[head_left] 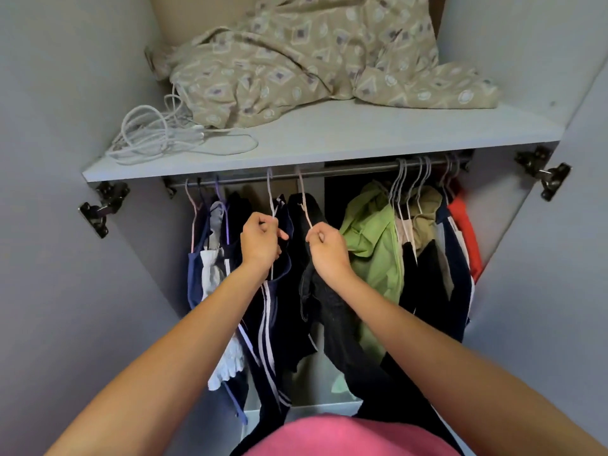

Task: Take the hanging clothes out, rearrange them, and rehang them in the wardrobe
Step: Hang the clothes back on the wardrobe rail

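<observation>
Thin wire hangers point(270, 195) in both hands' grip

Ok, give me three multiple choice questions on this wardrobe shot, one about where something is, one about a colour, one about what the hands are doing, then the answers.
1. Where does the coiled white cable lie?
A. on the shelf above the rail
B. over the rail
C. on the wardrobe floor

2. What colour is the garment hanging just right of the right hand?
A. red
B. light green
C. white

3. What are the hands doing?
A. both hang open
B. only the left hand holds something
C. each holds a hanger

Answers:
1 A, the cable sits beside the patterned bedding on the shelf.
2 B, it is light green.
3 C, the left hand grips the white hanger and the right hand grips the pink hanger.
</observation>
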Tool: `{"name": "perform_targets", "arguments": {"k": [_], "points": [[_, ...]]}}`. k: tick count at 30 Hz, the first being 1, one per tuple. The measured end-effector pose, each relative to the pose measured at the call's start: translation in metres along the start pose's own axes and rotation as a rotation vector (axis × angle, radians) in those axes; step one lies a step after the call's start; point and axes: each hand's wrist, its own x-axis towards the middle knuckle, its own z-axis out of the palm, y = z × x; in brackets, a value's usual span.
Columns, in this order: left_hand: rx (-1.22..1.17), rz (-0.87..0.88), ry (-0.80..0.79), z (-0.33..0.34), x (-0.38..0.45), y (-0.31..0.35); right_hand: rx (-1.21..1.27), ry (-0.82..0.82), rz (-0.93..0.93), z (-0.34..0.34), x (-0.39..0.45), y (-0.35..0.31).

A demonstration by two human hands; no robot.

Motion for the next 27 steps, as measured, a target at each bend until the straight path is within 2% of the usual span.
{"name": "perform_targets", "arguments": {"k": [4, 15, 21, 27], "points": [[-0.064, -0.057, 0.073, 0.004, 0.025, -0.007, -0.004, 0.016, 0.005, 0.010, 0.028, 0.008], [0.055, -0.073, 0.068, 0.005, 0.090, -0.021, -0.042, 0.023, 0.012, 0.026, 0.086, 0.015], [0.128, -0.113, 0.077, 0.017, 0.094, -0.044, -0.116, -0.029, 0.074, 0.031, 0.087, 0.048], [0.347, -0.091, 0.029, 0.013, 0.099, -0.044, -0.175, -0.101, 0.053, 0.040, 0.093, 0.047]]}}
